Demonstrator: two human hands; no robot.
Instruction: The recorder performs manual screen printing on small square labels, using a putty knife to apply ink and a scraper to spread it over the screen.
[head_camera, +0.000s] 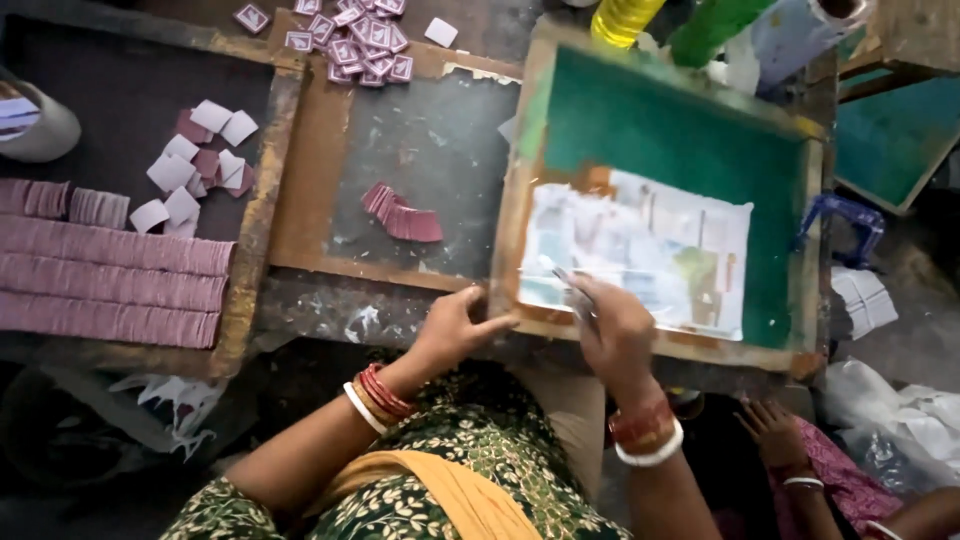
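At frame's near edge, left hand (455, 325) gripping wooden screen frame (512, 200), right hand (615, 325) clenched on squeegee (575, 292)

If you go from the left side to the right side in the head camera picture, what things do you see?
Rows of stacked pink cards → loose pink and white cards → small fan of pink cards → left hand → right hand → green framed screen → blue clamp
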